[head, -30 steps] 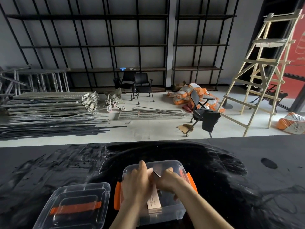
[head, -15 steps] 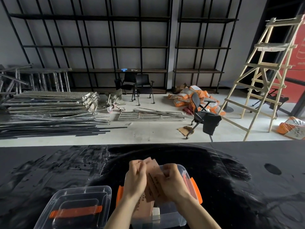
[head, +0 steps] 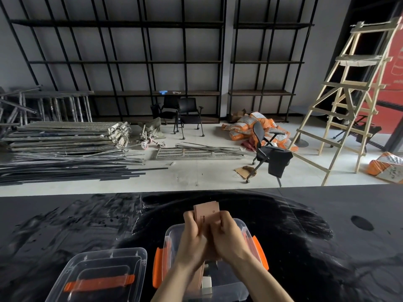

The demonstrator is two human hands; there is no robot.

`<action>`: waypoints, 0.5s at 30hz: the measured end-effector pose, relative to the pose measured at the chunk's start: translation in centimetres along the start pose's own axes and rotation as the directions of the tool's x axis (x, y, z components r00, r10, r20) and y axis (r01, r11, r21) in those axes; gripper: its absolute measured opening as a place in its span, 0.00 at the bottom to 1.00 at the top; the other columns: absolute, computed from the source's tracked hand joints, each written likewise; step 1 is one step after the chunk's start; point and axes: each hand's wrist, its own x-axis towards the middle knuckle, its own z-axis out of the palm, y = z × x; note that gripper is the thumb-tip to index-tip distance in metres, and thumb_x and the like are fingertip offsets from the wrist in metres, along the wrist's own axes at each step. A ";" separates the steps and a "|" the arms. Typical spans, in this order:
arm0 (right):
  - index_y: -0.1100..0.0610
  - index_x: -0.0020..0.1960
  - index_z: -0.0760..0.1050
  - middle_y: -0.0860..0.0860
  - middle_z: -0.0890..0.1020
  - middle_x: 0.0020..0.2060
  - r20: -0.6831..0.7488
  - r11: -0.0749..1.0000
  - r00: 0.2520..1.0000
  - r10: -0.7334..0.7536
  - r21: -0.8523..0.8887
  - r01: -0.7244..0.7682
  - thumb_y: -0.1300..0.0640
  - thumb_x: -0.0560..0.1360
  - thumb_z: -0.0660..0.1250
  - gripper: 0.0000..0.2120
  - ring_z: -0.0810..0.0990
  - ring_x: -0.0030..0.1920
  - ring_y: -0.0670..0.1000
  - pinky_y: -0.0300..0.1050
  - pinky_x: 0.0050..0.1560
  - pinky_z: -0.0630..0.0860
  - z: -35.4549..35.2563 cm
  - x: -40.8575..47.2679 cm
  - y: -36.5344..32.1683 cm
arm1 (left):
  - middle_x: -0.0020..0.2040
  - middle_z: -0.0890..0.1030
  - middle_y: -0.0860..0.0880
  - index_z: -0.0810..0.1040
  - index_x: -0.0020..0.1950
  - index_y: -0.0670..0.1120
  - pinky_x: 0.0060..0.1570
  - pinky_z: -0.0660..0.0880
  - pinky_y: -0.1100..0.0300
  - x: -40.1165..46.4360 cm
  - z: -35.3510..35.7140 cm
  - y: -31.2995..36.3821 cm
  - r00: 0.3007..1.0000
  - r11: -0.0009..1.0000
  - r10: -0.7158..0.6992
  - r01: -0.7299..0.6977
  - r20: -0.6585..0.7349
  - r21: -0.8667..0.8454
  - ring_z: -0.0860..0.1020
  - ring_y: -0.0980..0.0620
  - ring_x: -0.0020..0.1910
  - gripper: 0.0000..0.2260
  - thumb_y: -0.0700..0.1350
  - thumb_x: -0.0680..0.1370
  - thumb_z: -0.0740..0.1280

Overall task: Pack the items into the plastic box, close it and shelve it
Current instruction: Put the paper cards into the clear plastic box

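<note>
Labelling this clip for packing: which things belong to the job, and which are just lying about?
Job: clear plastic box, its lid, pink cards held by left hand and right hand.

Lying about: wooden ladder, office chair, orange sacks, metal bars.

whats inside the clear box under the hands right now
Inside the clear box a pale block and more pinkish cards show between the wrists. The left hand and right hand, holding cards above it, cover most of the inside.
</note>
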 end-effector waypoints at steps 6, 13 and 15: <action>0.57 0.57 0.72 0.51 0.82 0.42 -0.177 0.988 0.984 0.033 -0.145 -0.059 0.62 0.78 0.59 0.09 0.82 0.38 0.48 0.38 0.29 0.74 -2.5 0.1 1.0 | 0.55 0.81 0.50 0.74 0.60 0.48 0.50 0.78 0.56 0.2 -2.3 -0.4 0.990 0.417 0.137 -0.084 0.028 0.905 0.80 0.50 0.53 0.11 0.43 0.78 0.64; 0.57 0.65 0.72 0.59 0.78 0.59 -0.081 0.969 0.990 0.112 -0.213 -0.127 0.59 0.78 0.62 0.16 0.78 0.59 0.59 0.56 0.62 0.76 -1.0 -0.1 0.9 | 0.58 0.81 0.46 0.69 0.67 0.46 0.66 0.66 0.46 -0.6 0.3 -1.9 0.982 0.009 -0.172 -0.079 0.080 0.997 0.78 0.45 0.59 0.19 0.45 0.77 0.67; 0.57 0.64 0.71 0.57 0.78 0.58 -0.102 0.962 0.989 0.107 -0.241 -0.129 0.59 0.77 0.61 0.16 0.79 0.57 0.57 0.51 0.57 0.77 -0.7 0.0 1.0 | 0.57 0.80 0.46 0.65 0.68 0.47 0.61 0.70 0.50 -0.6 0.1 -2.0 0.988 0.079 -0.144 -0.051 0.062 0.996 0.78 0.45 0.58 0.23 0.46 0.76 0.68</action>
